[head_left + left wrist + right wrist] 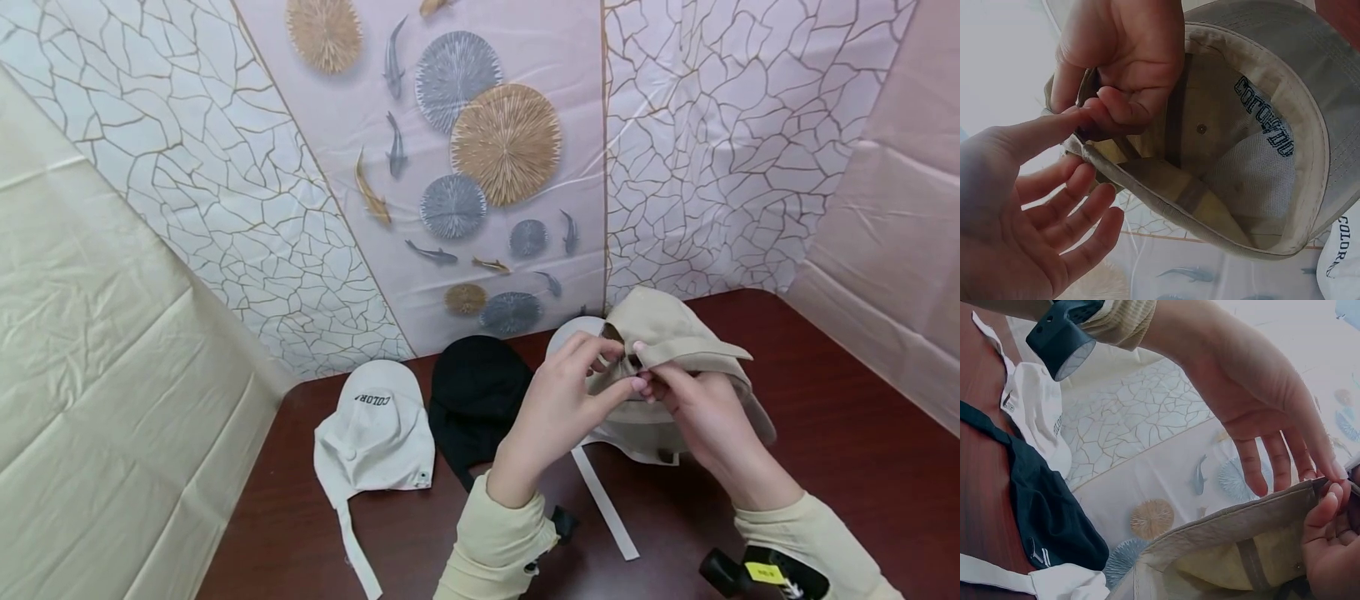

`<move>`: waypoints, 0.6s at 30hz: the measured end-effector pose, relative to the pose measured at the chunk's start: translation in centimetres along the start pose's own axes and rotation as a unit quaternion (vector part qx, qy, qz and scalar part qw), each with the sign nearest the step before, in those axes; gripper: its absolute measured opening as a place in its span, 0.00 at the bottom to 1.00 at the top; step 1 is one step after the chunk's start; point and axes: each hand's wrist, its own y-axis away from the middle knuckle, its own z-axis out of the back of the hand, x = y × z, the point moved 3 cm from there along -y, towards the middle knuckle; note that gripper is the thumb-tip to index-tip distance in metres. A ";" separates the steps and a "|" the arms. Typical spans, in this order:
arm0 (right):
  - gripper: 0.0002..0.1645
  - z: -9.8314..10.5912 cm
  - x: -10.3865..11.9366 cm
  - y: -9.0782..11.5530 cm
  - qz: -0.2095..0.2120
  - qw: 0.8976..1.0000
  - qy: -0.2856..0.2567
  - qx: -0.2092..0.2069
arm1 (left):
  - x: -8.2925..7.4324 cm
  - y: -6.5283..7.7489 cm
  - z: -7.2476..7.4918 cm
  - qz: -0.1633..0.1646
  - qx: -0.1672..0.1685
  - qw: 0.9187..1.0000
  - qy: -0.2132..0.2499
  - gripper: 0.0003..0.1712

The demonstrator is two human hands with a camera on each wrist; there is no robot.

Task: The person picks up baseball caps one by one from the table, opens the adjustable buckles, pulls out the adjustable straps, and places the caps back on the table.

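Note:
A khaki baseball cap [652, 321] is held up off the table by both hands, its brim off to the right and its hollow inside facing the left wrist camera. My left hand [558, 408] pinches the back edge by the strap opening with thumb and index finger, the other fingers spread. Close against it, my right hand [708, 421] grips the same edge and strap, thumb on top. The fingertips of both hands meet there and cover the strap's fastening. Inside the cap, dark stitched letters [1263, 119] show in the left wrist view.
Behind and below the khaki cap lies a white cap, its loose strap [606, 504] hanging toward me. To the left are a black cap [476, 396] and another white cap [382, 446] with lettering. All rest on the dark red table [847, 400], before patterned cloth walls [517, 250].

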 end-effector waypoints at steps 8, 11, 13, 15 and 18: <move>0.07 0.0 0.2 0.0 -0.002 0.999 -0.014 0.037 | 0.4 0.1 0.2 -0.014 0.010 1.000 -0.006 0.11; 0.09 0.1 0.7 0.1 0.006 0.995 -0.075 0.058 | 1.0 0.1 0.0 -0.005 0.023 0.999 -0.043 0.10; 0.11 0.3 1.0 0.2 0.015 0.990 -0.119 0.070 | 1.4 0.2 -0.3 0.003 0.032 0.997 -0.071 0.10; 0.11 0.4 1.3 0.3 0.021 0.988 -0.138 0.071 | 1.8 0.2 -0.6 0.010 0.040 0.995 -0.091 0.10; 0.11 0.4 1.5 0.3 0.021 0.989 -0.131 0.060 | 1.7 0.2 -0.7 0.010 0.044 0.995 -0.085 0.11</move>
